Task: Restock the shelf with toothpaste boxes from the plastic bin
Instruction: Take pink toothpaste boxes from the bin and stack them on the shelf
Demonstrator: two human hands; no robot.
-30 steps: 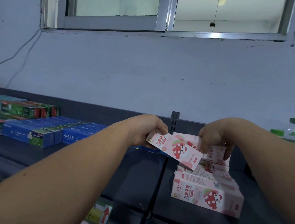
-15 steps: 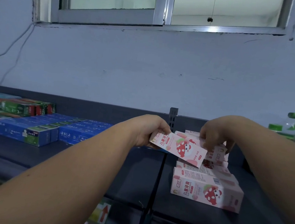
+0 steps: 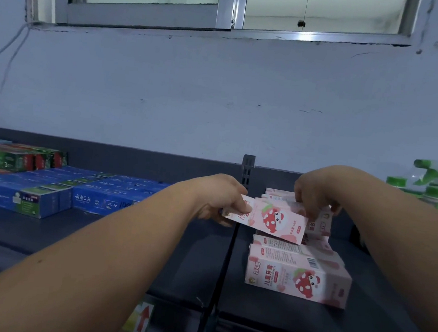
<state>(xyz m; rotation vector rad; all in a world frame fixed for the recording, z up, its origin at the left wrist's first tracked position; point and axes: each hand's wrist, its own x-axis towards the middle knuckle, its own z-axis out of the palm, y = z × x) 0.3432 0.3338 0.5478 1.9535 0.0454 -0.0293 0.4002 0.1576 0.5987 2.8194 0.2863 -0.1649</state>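
The pink strawberry-print cardboard toothpaste box hangs tilted over the dark metal shelf near its back edge. The left hand's fingers still pinch it, and it is now slightly nearer the right hand, whose fingers curl over the rear pink stack, grip unclear.

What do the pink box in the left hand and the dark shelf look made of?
Pink box: likely thin printed cardboard, slightly glossy; crisp folded edges, flat printed faces. Shelf: probably painted metal, dark matte; thin flat panels, a straight seam and a slotted upright behind, though plastic is not ruled out.
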